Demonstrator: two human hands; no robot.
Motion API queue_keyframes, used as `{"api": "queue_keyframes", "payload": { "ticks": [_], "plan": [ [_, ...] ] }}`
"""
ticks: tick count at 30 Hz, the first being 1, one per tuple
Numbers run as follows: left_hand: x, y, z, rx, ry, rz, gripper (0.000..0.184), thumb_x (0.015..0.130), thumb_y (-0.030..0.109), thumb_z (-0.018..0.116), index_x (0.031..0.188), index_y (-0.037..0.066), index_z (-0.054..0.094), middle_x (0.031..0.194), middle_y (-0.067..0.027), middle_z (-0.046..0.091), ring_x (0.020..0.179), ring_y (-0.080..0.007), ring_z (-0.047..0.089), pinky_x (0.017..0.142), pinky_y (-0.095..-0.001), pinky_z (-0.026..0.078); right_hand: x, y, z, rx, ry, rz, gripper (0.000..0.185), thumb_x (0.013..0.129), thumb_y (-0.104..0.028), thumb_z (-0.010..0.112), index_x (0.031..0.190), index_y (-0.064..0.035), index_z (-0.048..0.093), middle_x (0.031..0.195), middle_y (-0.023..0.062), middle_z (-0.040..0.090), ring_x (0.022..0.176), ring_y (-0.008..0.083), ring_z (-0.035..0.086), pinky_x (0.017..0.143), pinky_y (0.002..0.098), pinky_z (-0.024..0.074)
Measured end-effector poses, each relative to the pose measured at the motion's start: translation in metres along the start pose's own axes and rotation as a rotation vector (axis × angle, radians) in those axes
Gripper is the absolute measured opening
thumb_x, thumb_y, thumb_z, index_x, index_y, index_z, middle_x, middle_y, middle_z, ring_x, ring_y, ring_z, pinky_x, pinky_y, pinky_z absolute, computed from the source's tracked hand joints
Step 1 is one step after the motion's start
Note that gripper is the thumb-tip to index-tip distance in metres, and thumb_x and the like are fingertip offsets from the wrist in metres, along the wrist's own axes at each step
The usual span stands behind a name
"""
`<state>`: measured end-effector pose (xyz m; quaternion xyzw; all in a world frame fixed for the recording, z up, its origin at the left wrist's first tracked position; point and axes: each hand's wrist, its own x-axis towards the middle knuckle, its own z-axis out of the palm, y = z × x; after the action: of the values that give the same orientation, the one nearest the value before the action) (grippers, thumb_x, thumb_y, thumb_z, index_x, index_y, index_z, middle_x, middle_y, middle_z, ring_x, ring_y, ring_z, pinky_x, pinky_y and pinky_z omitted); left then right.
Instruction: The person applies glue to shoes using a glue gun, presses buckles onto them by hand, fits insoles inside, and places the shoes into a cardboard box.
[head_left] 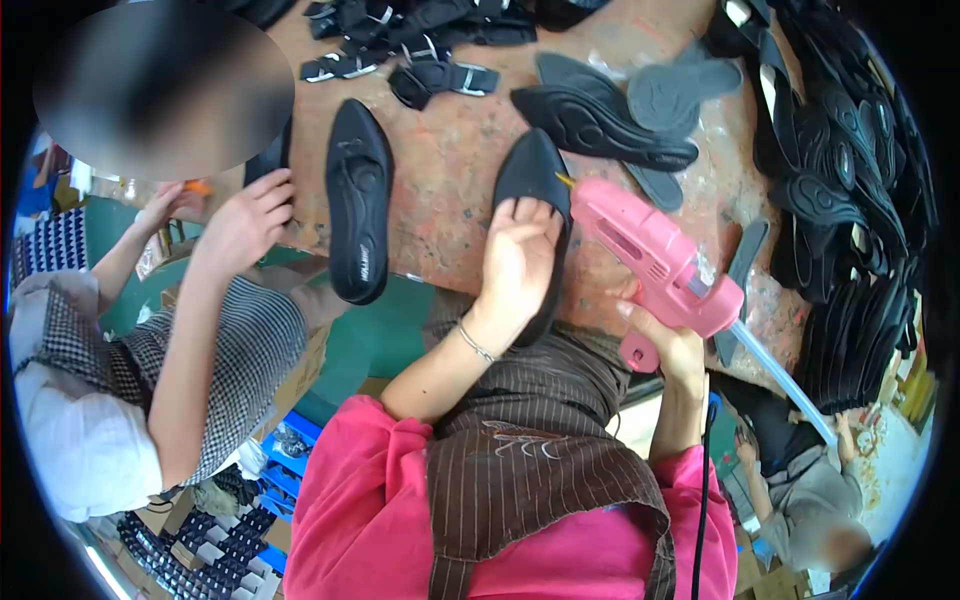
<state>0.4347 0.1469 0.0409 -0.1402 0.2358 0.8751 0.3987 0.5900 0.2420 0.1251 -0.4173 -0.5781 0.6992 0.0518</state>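
Pink glue gun (645, 228) gripped in the right hand (668, 345), nozzle (566, 180) at the black pointed flat (533, 168) over the bench's (440, 200) near edge. Left hand (518, 262) holds that flat, fingers inside; likely gluing, next wanting steady aim.

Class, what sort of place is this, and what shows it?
Probably a shoemaking workshop: a pink glue gun in the right hand, dark insoles piled on the bench, and a black flat shoe nearby.

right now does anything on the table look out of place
The unheld black pointed flat shoe looks oddly placed: its heel seems to overhang the near edge of the worn reddish-brown tabletop.
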Motion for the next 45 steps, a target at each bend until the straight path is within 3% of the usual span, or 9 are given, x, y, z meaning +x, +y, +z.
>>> {"api": "queue_keyframes", "payload": {
  "ticks": [2, 6, 8, 12, 17, 21, 25, 39, 45],
  "plan": [
    [-0.001, -0.001, 0.001, -0.128, 0.037, 0.002, 0.033, 0.061, -0.014, 0.045, 0.078, 0.011, 0.032, 0.073, -0.0011, 0.033, 0.07, -0.0162, 0.038, 0.071, -0.0301, 0.038, -0.004, -0.002, 0.004, -0.05, 0.079, 0.15, 0.021, 0.076, -0.009, 0.073, 0.093, -0.0021, 0.062, 0.089, 0.0029, 0.063, 0.085, 0.0137, 0.059, 0.075, 0.0292, 0.048],
    [0.016, 0.021, 0.001, -0.037, -0.009, 0.081, 0.031, 0.06, -0.013, 0.047, 0.073, 0.011, 0.032, 0.072, -0.0021, 0.034, 0.071, -0.0175, 0.04, 0.07, -0.0299, 0.039, 0.006, -0.005, 0.016, 0.07, 0.115, 0.132, 0.025, 0.074, -0.009, 0.073, 0.094, -0.0016, 0.061, 0.09, 0.0047, 0.063, 0.085, 0.0164, 0.06, 0.077, 0.0315, 0.0475],
    [-0.003, 0.002, 0.006, -0.026, 0.103, 0.012, 0.035, 0.062, -0.011, 0.05, 0.084, 0.011, 0.034, 0.085, -0.0049, 0.039, 0.085, -0.0209, 0.044, 0.082, -0.0337, 0.04, 0.0, 0.0, 0.015, 0.178, 0.09, 0.018, 0.023, 0.072, -0.005, 0.07, 0.093, 0.0, 0.06, 0.089, 0.0077, 0.062, 0.086, 0.0201, 0.06, 0.082, 0.0343, 0.0466],
    [0.0, 0.0, -0.004, 0.029, 0.151, -0.017, 0.043, 0.067, -0.011, 0.05, 0.101, 0.007, 0.032, 0.108, -0.0122, 0.04, 0.12, -0.0289, 0.036, 0.108, -0.0419, 0.024, 0.005, -0.003, 0.024, 0.34, 0.038, -0.096, 0.019, 0.073, 0.001, 0.063, 0.091, 0.001, 0.058, 0.088, 0.0119, 0.061, 0.087, 0.0248, 0.06, 0.086, 0.0384, 0.0458],
    [-0.006, 0.012, 0.005, 0.044, 0.134, -0.024, 0.039, 0.069, -0.015, 0.048, 0.098, 0.006, 0.032, 0.107, -0.0123, 0.04, 0.121, -0.0293, 0.036, 0.109, -0.0415, 0.024, 0.005, 0.002, 0.03, 0.399, 0.044, -0.145, 0.023, 0.069, -0.003, 0.063, 0.091, 0.0024, 0.056, 0.082, 0.0102, 0.059, 0.082, 0.0242, 0.059, 0.084, 0.0396, 0.0472],
    [-0.001, 0.006, -0.014, 0.073, 0.083, -0.015, 0.044, 0.069, -0.015, 0.049, 0.105, 0.003, 0.032, 0.123, -0.0183, 0.038, 0.126, -0.0333, 0.032, 0.109, -0.0431, 0.024, 0.006, 0.007, 0.03, 0.384, 0.075, -0.192, 0.022, 0.07, -0.003, 0.062, 0.091, 0.0015, 0.055, 0.079, 0.0096, 0.057, 0.081, 0.0236, 0.058, 0.085, 0.0405, 0.0473],
    [-0.005, 0.008, 0.001, 0.051, 0.152, 0.017, 0.05, 0.068, -0.016, 0.047, 0.112, 0.0, 0.03, 0.124, -0.0209, 0.038, 0.121, -0.0321, 0.037, 0.106, -0.0444, 0.027, -0.002, -0.003, 0.037, 0.406, 0.071, -0.178, 0.022, 0.07, -0.003, 0.062, 0.09, 0.0013, 0.055, 0.08, 0.0096, 0.057, 0.082, 0.0236, 0.058, 0.085, 0.0404, 0.0473],
    [0.008, -0.004, -0.024, 0.128, 0.101, 0.029, 0.038, 0.067, -0.016, 0.046, 0.094, 0.007, 0.033, 0.103, -0.0125, 0.043, 0.107, -0.0273, 0.043, 0.103, -0.0412, 0.031, -0.018, -0.003, 0.032, 0.514, 0.123, -0.195, 0.022, 0.07, -0.003, 0.062, 0.09, 0.0007, 0.055, 0.081, 0.0099, 0.056, 0.083, 0.0234, 0.058, 0.086, 0.04, 0.0472],
    [-0.002, 0.005, -0.003, 0.105, 0.097, 0.034, 0.034, 0.071, -0.015, 0.047, 0.083, 0.011, 0.03, 0.082, -0.0032, 0.037, 0.083, -0.0174, 0.042, 0.086, -0.0332, 0.037, -0.007, 0.018, 0.021, 0.58, 0.027, -0.231, 0.019, 0.071, 0.001, 0.061, 0.089, 0.0017, 0.055, 0.084, 0.0127, 0.058, 0.085, 0.0263, 0.059, 0.088, 0.0407, 0.0472]
  ]
}}
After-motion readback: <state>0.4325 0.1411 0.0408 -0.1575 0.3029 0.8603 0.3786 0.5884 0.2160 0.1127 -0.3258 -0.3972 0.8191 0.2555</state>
